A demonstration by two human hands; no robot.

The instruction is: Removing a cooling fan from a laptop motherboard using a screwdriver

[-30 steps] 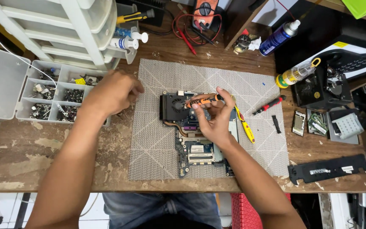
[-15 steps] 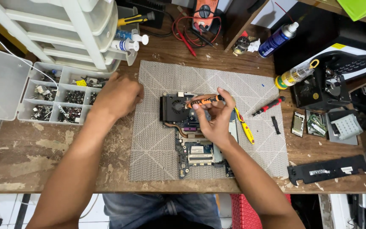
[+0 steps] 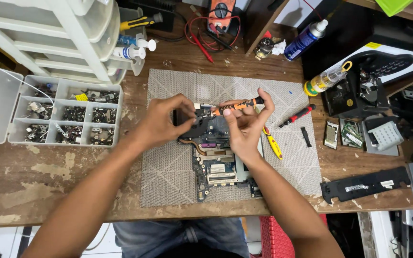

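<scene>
right hand (image 3: pixel 245 125) clamped on orange screwdriver (image 3: pixel 237 105) | left hand (image 3: pixel 164 122) pinched together at its tip | circuit board (image 3: pixel 214 157) beneath

Bare forearms, blue denim jeans (image 3: pixel 182 236)

An orange-and-black screwdriver (image 3: pixel 237 105) lies nearly level, tip pointing left over a black cooling fan (image 3: pixel 206 128). The fan, with a copper heat pipe (image 3: pixel 194 142), sits on the upper end of a dark circuit board (image 3: pixel 218 169).
</scene>
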